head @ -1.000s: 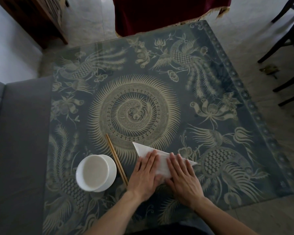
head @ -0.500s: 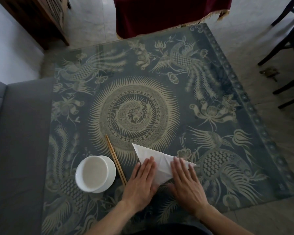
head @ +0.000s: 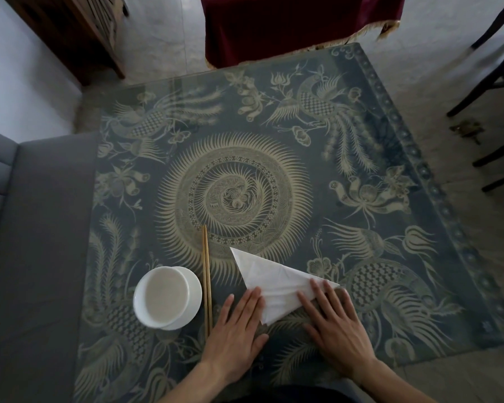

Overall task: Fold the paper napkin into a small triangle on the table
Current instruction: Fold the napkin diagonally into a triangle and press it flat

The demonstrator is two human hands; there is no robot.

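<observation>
A white paper napkin (head: 277, 282), folded into a triangle, lies flat near the front of the patterned glass-topped table (head: 245, 158). My left hand (head: 236, 333) rests flat on the table with its fingertips at the napkin's left edge. My right hand (head: 335, 324) lies flat too, fingers spread, its fingertips on the napkin's right lower edge. Neither hand grips anything. One point of the triangle faces up-left, one right, one towards me between the hands.
A white bowl on a saucer (head: 166, 296) stands left of the napkin, with a pair of wooden chopsticks (head: 206, 274) lying between them. A grey sofa (head: 32, 257) borders the table's left side. Dark chair legs (head: 489, 91) stand at the right, and a red cloth (head: 297, 21) hangs beyond the far edge.
Both hands have slid back towards me off the middle of the napkin, so most of the triangle is now uncovered. The napkin stays in place.
</observation>
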